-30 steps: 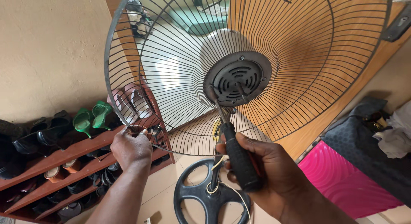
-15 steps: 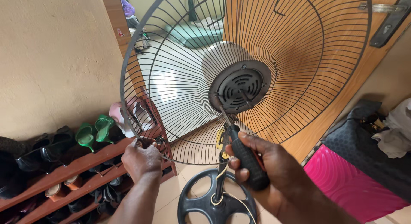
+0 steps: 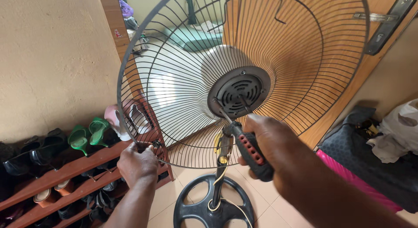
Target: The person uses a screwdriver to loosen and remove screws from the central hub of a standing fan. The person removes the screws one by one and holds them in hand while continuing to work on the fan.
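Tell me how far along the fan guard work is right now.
Done: no front guard or blades show on the fan. In hand: the left hand grips the rear guard rim, and the right hand sets the screwdriver tip at the hub plate. Left: the guard is still mounted on the stand.

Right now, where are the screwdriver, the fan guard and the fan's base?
screwdriver (image 3: 252,153), head view, on its black and red handle.
fan guard (image 3: 305,71), head view, on its wire ribs.
fan's base (image 3: 191,212), head view, on its round black foot.
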